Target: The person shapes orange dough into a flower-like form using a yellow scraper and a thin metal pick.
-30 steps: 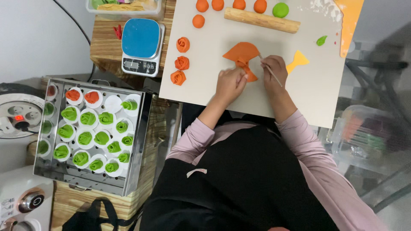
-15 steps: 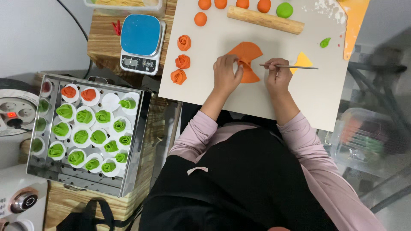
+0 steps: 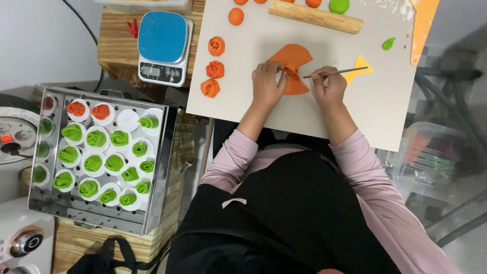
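On the pale work board (image 3: 365, 116) lies a flat orange dough sheet (image 3: 293, 60), folded into a fan shape. My left hand (image 3: 268, 83) pinches its left edge. My right hand (image 3: 328, 87) grips a thin stick (image 3: 337, 72) that points right, its near end at the dough. A small yellow dough piece (image 3: 358, 71) lies under the stick's far tip. Three finished orange dough roses (image 3: 214, 67) stand in a column to the left of my left hand.
A wooden rolling pin (image 3: 315, 16), orange dough balls (image 3: 236, 16) and a green ball (image 3: 339, 5) sit at the board's far edge. A blue kitchen scale (image 3: 163, 46) stands left. A metal steamer tray (image 3: 157, 182) holds several green and orange dough roses.
My left hand has shifted onto the dough's left edge and folded it inward. The right hand stays beside the dough with the stick, still pointing right.
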